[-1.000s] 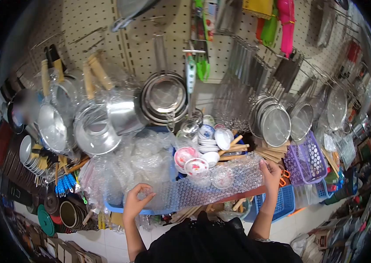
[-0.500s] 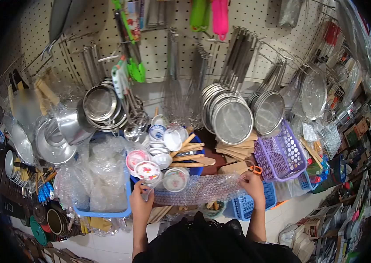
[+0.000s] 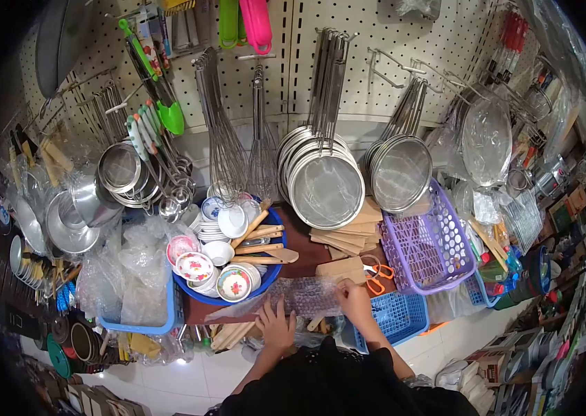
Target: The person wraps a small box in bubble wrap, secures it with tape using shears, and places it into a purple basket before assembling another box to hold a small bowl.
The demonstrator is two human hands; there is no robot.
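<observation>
Left hand (image 3: 277,324) flat, grip wide, fingers spread on near edge of clear bubble-wrap sheet (image 3: 307,295) lying on brown counter (image 3: 304,244). Right hand (image 3: 355,302) on sheet's right end, grip state unclear. Beyond: orange-handled scissors (image 3: 376,276), round blue plastic basin (image 3: 265,281) holding patterned bowls.

Whisks (image 3: 227,139) and strainers (image 3: 326,184) hang far on the pegboard (image 3: 376,35). A purple basket (image 3: 428,246) stands right, orange scissors (image 3: 376,274) beside it, and a blue bowl (image 3: 267,272) of dishes (image 3: 196,265) left.

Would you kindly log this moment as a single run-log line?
left hand: flat on bubble wrap | right hand: on its right end | wrap: lies in front of blue bowl
</observation>
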